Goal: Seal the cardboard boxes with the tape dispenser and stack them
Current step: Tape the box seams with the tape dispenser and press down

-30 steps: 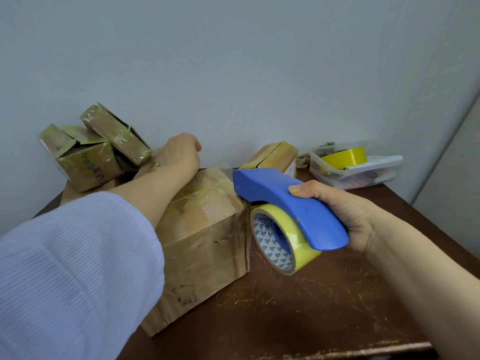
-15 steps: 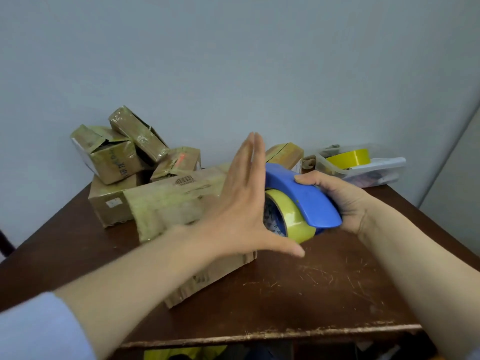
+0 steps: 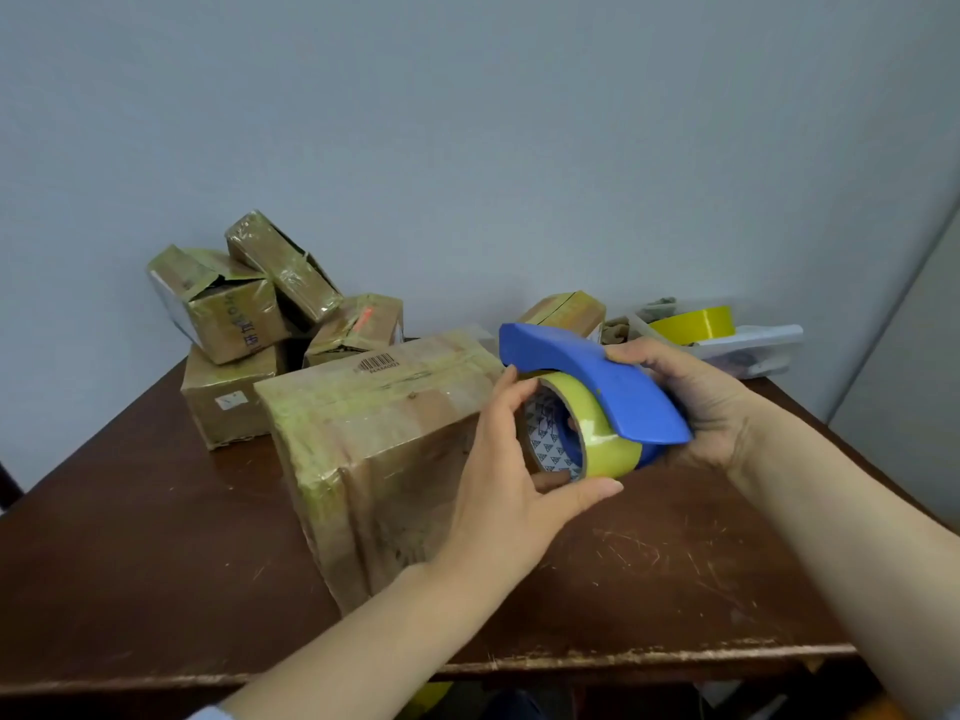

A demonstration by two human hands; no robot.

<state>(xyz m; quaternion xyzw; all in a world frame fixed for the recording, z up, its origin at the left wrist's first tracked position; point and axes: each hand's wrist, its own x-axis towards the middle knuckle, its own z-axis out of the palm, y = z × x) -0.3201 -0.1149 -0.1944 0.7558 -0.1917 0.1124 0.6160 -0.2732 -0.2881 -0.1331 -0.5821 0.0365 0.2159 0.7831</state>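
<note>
Right hand (image 3: 696,402) grips the blue plastic tape dispenser (image 3: 597,381) above the dark wooden desk (image 3: 130,537) — left hand (image 3: 509,491) clasps its yellow tape roll (image 3: 602,439), just beside the large taped cardboard box (image 3: 374,433) mid-desk.

large box (image 3: 374,449) mid-table (image 3: 130,553), small boxes (image 3: 249,324) behind-left, tape dispenser (image 3: 597,387) right

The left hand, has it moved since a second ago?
Yes. The left hand left the top of the big box and went right, to the tape roll in the dispenser.
</note>
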